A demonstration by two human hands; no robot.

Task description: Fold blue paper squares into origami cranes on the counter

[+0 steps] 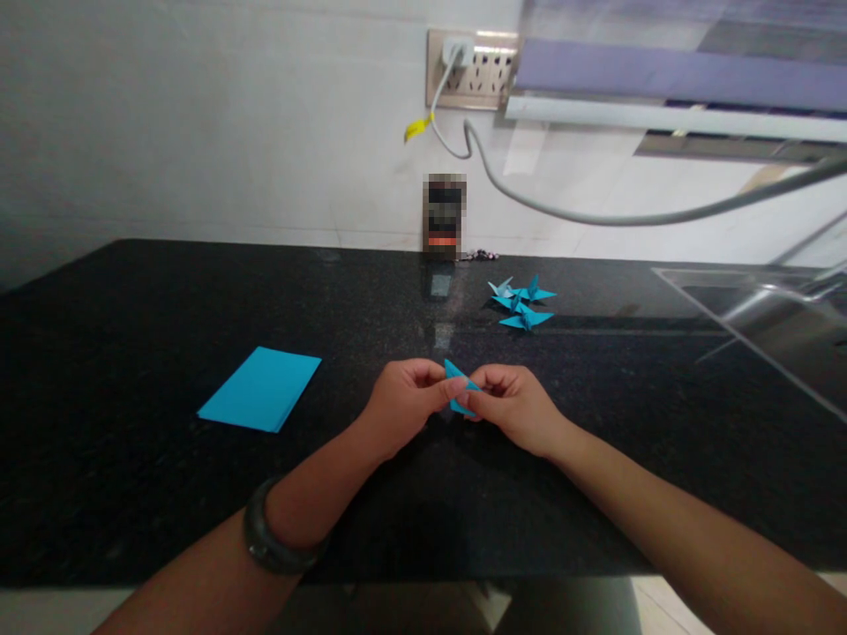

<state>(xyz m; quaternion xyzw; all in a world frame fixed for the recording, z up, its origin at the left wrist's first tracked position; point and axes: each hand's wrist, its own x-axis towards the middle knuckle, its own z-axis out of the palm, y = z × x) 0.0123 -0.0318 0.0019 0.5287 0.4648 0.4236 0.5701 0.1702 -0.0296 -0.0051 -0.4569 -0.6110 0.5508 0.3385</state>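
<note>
Both of my hands meet over the middle of a black stone counter (132, 459). Between them is a small folded piece of blue paper (459, 384). My left hand (405, 404) pinches its left side with closed fingers. My right hand (511, 406) pinches its right side, fingers curled. A dark band sits on my left wrist (271, 542). Most of the folded piece is hidden by my fingertips.
A stack of flat blue paper sheets (261, 388) lies to the left. Finished blue folded figures (522, 304) sit further back, right of centre. A small dark box (443, 216) stands against the wall under a socket (473, 70) with a grey cable. A sink (768, 309) is at the right.
</note>
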